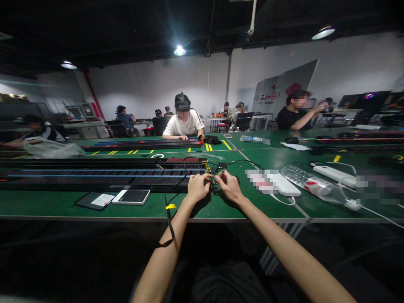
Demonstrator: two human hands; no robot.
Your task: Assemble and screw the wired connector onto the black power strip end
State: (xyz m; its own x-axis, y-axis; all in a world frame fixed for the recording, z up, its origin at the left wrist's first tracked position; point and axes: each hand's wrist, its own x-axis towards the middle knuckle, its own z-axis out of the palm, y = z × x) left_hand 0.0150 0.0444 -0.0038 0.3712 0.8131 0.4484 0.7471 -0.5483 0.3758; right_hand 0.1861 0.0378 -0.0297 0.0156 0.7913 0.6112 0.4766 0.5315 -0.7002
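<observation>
Long black power strips (151, 181) with rows of sockets lie across the green table to the left of my hands. At the right end of the nearest strip, my left hand (198, 188) has its fingers bent together over a small part. My right hand (230, 187) pinches from the other side, fingertips close to the left ones. What sits between the fingers is too small to make out. Yellow-green wires (207, 166) and a small black piece (221, 165) show just beyond the fingertips. A thin black cable (168, 214) with a yellow tag hangs over my left forearm.
A white phone (131, 197) and a dark flat pouch (94, 200) lie in front of the strips. White power banks (285, 185) and a plastic bottle (318, 187) are on the right. Opposite, a person in white (184, 124) works at another strip.
</observation>
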